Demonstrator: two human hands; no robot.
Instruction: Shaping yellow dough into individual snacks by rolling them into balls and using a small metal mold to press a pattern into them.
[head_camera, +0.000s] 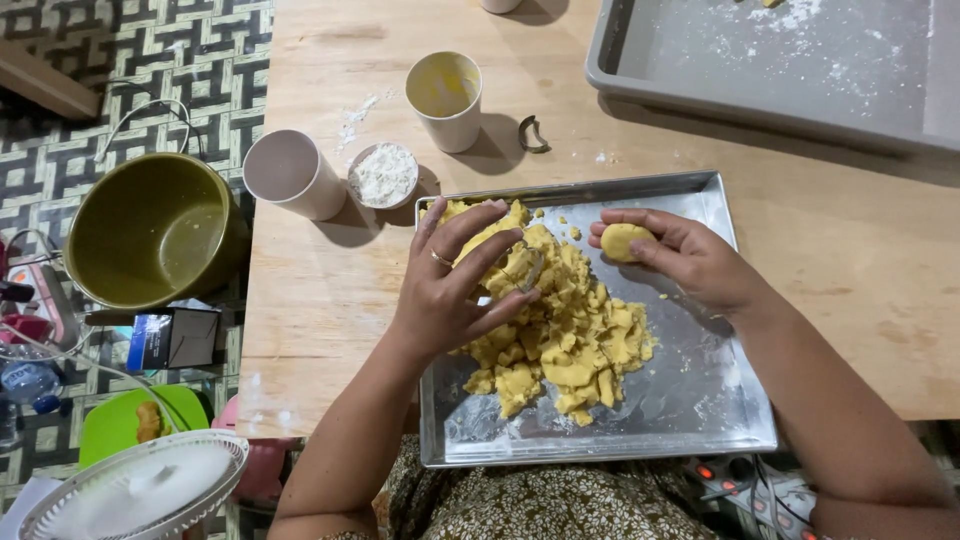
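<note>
Left hand (450, 285) on dough pile (560, 330), right hand (690, 255) holding dough ball (622, 241)

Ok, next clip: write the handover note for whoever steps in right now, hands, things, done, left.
Left hand: fingers spread, pressing a small metal tool into the pile of yellow dough.
Right hand: grip closed on a small dough ball, above the metal tray.
Things: dough pile lies crumbled in the tray on the wooden table; a small bowl of flour and two cups stand behind it; a second, floured grey tray sits at the far right.
Done: one ball shaped.
Left: most of the dough remains unshaped.
</note>
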